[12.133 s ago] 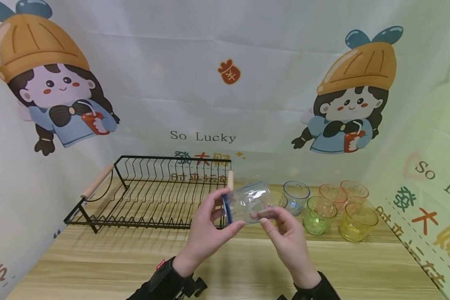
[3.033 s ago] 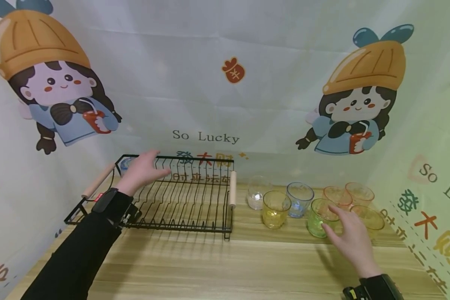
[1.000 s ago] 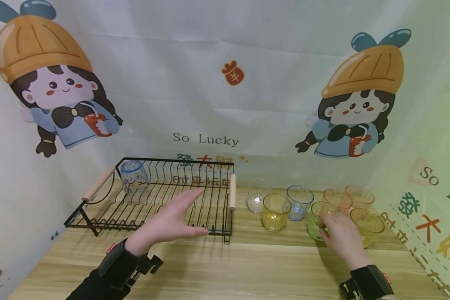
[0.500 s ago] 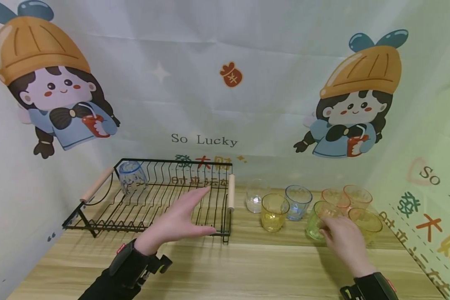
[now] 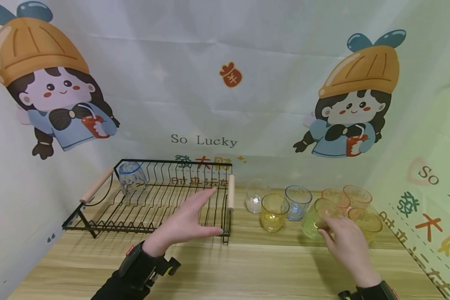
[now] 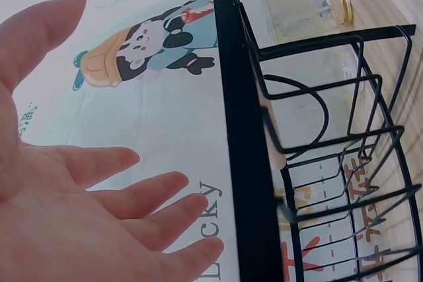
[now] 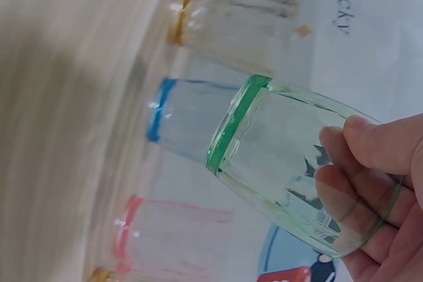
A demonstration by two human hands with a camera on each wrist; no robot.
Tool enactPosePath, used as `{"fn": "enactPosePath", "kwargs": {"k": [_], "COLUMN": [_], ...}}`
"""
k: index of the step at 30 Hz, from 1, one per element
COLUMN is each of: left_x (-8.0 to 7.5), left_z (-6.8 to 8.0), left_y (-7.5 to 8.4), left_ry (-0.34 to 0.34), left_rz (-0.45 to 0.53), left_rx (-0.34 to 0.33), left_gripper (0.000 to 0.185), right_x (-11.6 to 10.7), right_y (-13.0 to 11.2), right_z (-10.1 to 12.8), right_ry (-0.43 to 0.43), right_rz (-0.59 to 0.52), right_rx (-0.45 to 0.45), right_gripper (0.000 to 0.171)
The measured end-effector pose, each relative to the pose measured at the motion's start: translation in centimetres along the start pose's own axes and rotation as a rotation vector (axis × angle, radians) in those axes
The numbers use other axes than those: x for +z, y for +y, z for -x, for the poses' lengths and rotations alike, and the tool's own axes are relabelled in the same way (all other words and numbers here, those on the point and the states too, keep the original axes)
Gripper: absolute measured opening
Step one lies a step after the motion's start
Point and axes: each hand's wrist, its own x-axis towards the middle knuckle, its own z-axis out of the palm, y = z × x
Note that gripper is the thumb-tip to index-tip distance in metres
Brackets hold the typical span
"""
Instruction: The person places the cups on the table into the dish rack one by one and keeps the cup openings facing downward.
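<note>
My right hand pinches a green drinking glass near its rim, thumb outside the wall. The glass leans, its base swung to the left; in the right wrist view its thick green base appears raised off the table. My left hand hovers before the right part of the black wire dish rack, holding nothing. Thumb and fingers are spread in the left wrist view. A blue-tinted glass stands upside down at the rack's back left corner.
Left of the green glass stand a clear glass, a yellow glass and a blue glass. Two reddish glasses and another yellow glass stand behind and right. A patterned cloth hangs behind the wooden table.
The blue-tinted glass, earlier in both hands, now stands in the rack. My left hand has withdrawn from it rightward. My right hand has taken hold of the green glass and tilted it.
</note>
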Motion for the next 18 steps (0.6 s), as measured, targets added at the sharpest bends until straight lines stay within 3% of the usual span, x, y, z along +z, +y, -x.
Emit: {"fn": "enactPosePath", "kwargs": {"k": [8, 18], "left_x": [0.7, 1.3], "left_z": [-0.3, -0.6], "left_y": [0.6, 0.9], "left_ry": [0.009, 0.039], "left_rz": [0.041, 0.066], "left_rx": [-0.018, -0.034], "left_gripper": [0.105, 0.107], "right_x": [-1.0, -1.6], "right_y": [-1.8, -4.2], "right_z": [-0.5, -1.6], "right_ry": [0.049, 0.124], "right_rz": [-0.095, -0.203], "right_rx": [0.013, -0.041], "right_gripper": [0.027, 0.032]}}
